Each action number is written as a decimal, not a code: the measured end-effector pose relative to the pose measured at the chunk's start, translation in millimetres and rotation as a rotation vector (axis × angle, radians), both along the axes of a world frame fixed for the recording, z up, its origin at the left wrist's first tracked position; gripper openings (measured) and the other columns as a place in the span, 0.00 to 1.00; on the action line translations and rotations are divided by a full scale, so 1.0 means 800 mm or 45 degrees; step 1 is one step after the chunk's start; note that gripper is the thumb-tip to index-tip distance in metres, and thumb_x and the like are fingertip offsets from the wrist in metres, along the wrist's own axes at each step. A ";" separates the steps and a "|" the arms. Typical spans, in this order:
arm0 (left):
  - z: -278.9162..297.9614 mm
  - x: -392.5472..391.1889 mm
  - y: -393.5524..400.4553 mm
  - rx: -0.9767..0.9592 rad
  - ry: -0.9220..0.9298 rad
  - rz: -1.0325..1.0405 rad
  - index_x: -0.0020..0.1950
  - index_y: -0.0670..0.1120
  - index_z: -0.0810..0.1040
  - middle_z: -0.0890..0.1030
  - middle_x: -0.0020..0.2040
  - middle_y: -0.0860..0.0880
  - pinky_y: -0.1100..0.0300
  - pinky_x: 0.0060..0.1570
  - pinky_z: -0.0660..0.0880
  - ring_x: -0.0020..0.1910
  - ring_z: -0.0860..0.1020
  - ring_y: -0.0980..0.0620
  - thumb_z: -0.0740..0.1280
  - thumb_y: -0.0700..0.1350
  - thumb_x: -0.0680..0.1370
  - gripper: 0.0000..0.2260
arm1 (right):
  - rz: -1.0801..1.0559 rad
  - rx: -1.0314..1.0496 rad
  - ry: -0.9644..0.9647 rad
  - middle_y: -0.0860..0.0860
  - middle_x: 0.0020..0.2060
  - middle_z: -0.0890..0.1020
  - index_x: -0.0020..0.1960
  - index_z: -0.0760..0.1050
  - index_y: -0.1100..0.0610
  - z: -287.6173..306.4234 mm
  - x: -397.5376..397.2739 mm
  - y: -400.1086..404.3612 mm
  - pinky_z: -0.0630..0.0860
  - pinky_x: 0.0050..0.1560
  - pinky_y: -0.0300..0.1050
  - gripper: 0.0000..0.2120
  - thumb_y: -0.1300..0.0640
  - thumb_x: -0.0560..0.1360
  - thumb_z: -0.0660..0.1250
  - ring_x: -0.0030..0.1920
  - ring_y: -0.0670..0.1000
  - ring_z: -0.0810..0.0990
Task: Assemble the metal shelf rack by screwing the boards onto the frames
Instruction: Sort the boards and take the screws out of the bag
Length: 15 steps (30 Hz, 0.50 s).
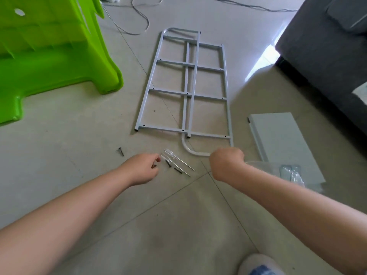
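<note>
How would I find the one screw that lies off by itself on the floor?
Start at the big green plastic stool on the left, then look down the floor toward the person's left hand. The lone screw lies just beyond that hand, dark and short. Unlike the other screws, it sits apart from the clear-handled screwdrivers.

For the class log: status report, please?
Left hand pinching a screw. Right hand gripping frame. Board unattached. Screwdrivers lying between hands.
</note>
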<state>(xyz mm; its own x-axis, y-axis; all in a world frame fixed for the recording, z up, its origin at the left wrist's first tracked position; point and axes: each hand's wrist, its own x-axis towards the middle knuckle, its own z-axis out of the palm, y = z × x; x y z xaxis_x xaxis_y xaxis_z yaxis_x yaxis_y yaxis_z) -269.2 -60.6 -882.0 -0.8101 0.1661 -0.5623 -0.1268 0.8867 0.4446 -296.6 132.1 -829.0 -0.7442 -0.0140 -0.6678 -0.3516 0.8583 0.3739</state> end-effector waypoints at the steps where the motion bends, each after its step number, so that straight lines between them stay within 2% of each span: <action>1: -0.006 0.003 0.006 -0.097 0.001 -0.093 0.68 0.46 0.68 0.73 0.65 0.45 0.59 0.58 0.69 0.63 0.72 0.47 0.58 0.44 0.79 0.17 | -0.026 0.073 -0.052 0.53 0.55 0.78 0.56 0.75 0.60 -0.019 0.007 0.010 0.77 0.46 0.47 0.14 0.66 0.73 0.59 0.53 0.56 0.79; 4: -0.023 0.011 0.024 -0.295 0.001 -0.279 0.68 0.47 0.67 0.71 0.67 0.45 0.55 0.61 0.69 0.65 0.70 0.44 0.56 0.43 0.78 0.17 | -0.036 0.352 -0.205 0.55 0.52 0.80 0.56 0.77 0.61 -0.061 0.027 0.037 0.78 0.41 0.50 0.13 0.64 0.74 0.59 0.49 0.58 0.81; 6: -0.032 0.016 0.031 -0.397 -0.002 -0.380 0.67 0.48 0.67 0.70 0.67 0.46 0.53 0.62 0.69 0.66 0.68 0.44 0.55 0.42 0.78 0.17 | -0.019 0.397 -0.282 0.55 0.51 0.81 0.57 0.77 0.61 -0.081 0.037 0.048 0.78 0.41 0.49 0.14 0.58 0.76 0.58 0.49 0.59 0.81; 8: -0.041 0.022 0.034 -0.465 0.008 -0.457 0.66 0.47 0.68 0.70 0.66 0.47 0.52 0.62 0.69 0.65 0.68 0.45 0.55 0.43 0.77 0.17 | -0.015 0.297 -0.307 0.54 0.52 0.79 0.56 0.76 0.60 -0.092 0.040 0.051 0.77 0.44 0.49 0.14 0.55 0.77 0.56 0.50 0.59 0.80; 12: -0.049 0.031 0.026 -0.527 0.031 -0.500 0.66 0.47 0.68 0.70 0.65 0.47 0.53 0.62 0.68 0.66 0.67 0.45 0.56 0.44 0.77 0.17 | 0.041 0.002 -0.219 0.53 0.54 0.78 0.56 0.75 0.58 -0.105 0.027 0.047 0.76 0.53 0.48 0.13 0.60 0.76 0.57 0.53 0.56 0.79; 15: -0.053 0.036 0.013 -0.550 0.021 -0.463 0.66 0.47 0.68 0.69 0.65 0.47 0.54 0.62 0.68 0.66 0.67 0.46 0.56 0.45 0.78 0.17 | 0.033 -0.169 -0.101 0.52 0.55 0.77 0.56 0.75 0.57 -0.108 0.018 0.038 0.72 0.50 0.44 0.13 0.62 0.76 0.57 0.55 0.55 0.78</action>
<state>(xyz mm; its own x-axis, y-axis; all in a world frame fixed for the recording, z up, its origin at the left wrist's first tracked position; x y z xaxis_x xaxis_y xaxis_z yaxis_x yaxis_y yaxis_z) -240.1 -49.8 -924.3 -0.7530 0.1933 -0.6290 0.2246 0.9740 0.0305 -282.3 162.2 -915.0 -0.6874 -0.1244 -0.7155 -0.3980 0.8886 0.2279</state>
